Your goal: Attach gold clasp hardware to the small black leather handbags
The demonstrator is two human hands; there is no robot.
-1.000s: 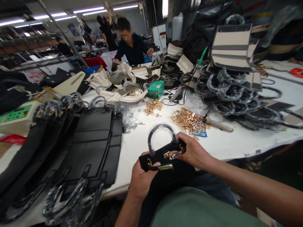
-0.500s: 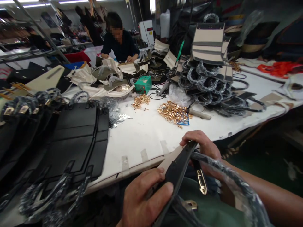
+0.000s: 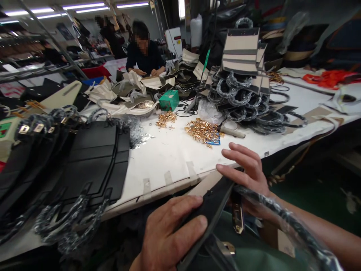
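A black handbag panel [image 3: 216,197] with a beige inner face is tilted over my lap, close to the table's front edge. My left hand [image 3: 172,231] grips its near end, thumb on the dark face and fingers over the edge. At the far end, my right hand [image 3: 249,171] has its fingers stretched out and apart; whether its hidden thumb touches the panel I cannot tell. A plastic-wrapped handle [image 3: 287,222] curves away below my right wrist. Beneath the panel hang a strap with a gold metal tip [image 3: 238,220] and a gold fitting [image 3: 228,247].
Small gold fittings [image 3: 200,131] lie heaped on the white table [image 3: 158,158], near a green box [image 3: 169,100] and a tape roll [image 3: 229,126]. Black bag panels [image 3: 90,150] are stacked left, more handled panels [image 3: 239,90] right. A co-worker [image 3: 145,56] sits across the table.
My right hand's fingers have lifted off the panel's far end and spread. My left hand keeps its grip. The view has shifted slightly.
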